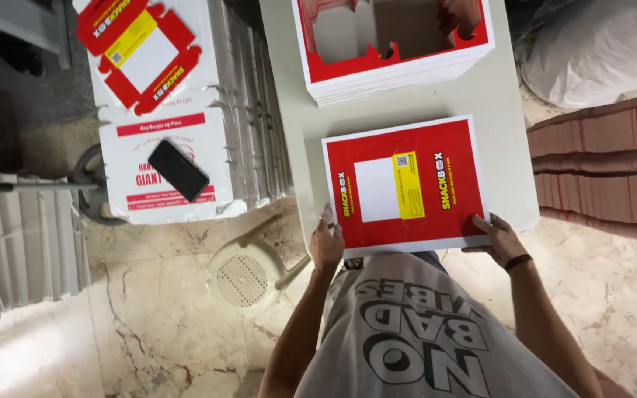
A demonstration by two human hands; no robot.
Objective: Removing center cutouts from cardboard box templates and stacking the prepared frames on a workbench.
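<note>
At the worktop's [289, 110] near edge lay a red flat carton sheet [405, 184], the left hand [326, 247] and right hand [497, 239] grasping its near corners; farther off sat a stack of die-cut sheets [396, 70], a phone [178, 170] on cartons at left.

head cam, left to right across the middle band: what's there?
Black phone on the white printed box stack → left hand → red printed card sheet on the table → right hand → red folded cartons.
</note>
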